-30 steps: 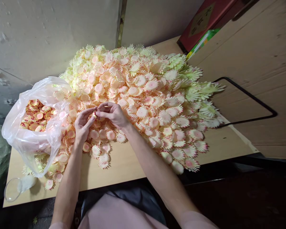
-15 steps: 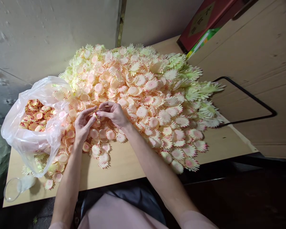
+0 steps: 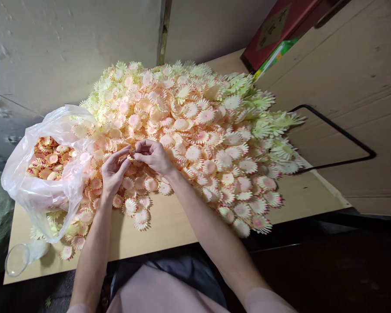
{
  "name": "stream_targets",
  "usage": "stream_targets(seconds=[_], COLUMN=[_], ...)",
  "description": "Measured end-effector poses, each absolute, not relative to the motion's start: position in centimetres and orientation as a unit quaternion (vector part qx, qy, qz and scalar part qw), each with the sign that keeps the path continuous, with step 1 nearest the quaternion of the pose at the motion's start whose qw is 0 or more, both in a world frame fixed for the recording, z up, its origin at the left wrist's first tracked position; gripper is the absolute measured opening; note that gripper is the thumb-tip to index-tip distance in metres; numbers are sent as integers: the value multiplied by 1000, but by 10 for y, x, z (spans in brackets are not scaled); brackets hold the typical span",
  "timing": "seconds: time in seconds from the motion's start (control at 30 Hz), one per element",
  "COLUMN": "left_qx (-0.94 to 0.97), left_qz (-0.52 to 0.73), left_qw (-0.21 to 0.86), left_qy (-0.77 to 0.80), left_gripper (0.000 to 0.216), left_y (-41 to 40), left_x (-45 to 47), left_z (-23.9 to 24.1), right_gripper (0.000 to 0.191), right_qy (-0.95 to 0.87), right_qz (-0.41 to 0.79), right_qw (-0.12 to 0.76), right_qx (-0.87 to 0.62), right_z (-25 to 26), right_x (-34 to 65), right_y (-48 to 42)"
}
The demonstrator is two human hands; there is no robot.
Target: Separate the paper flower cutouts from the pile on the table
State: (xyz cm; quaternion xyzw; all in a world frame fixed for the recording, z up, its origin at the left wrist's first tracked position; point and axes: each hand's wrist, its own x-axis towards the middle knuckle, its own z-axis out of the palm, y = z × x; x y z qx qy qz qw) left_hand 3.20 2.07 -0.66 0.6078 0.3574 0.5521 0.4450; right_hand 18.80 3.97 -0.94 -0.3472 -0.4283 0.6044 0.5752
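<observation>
Over the front of a big heap of pale pink and cream artificial flower petal pieces, my two hands meet fingertip to fingertip. My left hand pinches a small yellowish petal piece between thumb and fingers. Just right of it, my right hand has curled fingers and a thumb pressed together at that same piece. What the right fingertips grip is too small to make out. To the left stands an open clear plastic bag, holding smaller, red-edged flower pieces.
A clear round cup lies at the table's front left corner. Cardboard rises on the right, with a bent black metal rod before it. A red box is at the back right, a wall behind the heap.
My right fingers have curled in slightly and shifted a little at the fingertips. My left hand has hardly moved, and the heap and bag look unchanged.
</observation>
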Motion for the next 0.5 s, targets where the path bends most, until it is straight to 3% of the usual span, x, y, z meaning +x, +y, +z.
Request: stream_targets(seconds=[0.5], left_qx=[584], left_qz=[563], left_qw=[446], left_qy=[378], left_gripper=[27], left_y=[25], left_x=[28], left_z=[-16], right_gripper=[22], right_qy=[-478], right_qz=[533], right_qw=[590], right_qx=[-374], right_z=[-9], right_x=[192], right_y=[42])
